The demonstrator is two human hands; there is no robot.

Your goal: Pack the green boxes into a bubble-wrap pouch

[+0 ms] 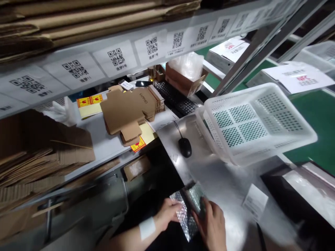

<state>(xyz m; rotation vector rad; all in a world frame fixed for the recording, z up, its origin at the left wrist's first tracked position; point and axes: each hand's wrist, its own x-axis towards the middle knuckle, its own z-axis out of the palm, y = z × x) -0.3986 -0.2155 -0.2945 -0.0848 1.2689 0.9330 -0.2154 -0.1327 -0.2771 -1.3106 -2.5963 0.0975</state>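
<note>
Low in the head view, both my hands hold a bubble-wrap pouch (186, 212) with a dark flat item inside it, over the near edge of a steel worktable (222, 174). My left hand (169, 213) grips the pouch's left side, with a white band on its wrist. My right hand (212, 226) closes over the right side of the pouch and the dark item.
A white mesh plastic basket (251, 122) stands on the table beside a black mouse (184, 146) and a paper label (255, 201). Flat cardboard box blanks (128, 109) lie on a shelf behind, with a keyboard (176, 97), stacked cardboard (39, 153) at left and a green conveyor (316, 122) at right.
</note>
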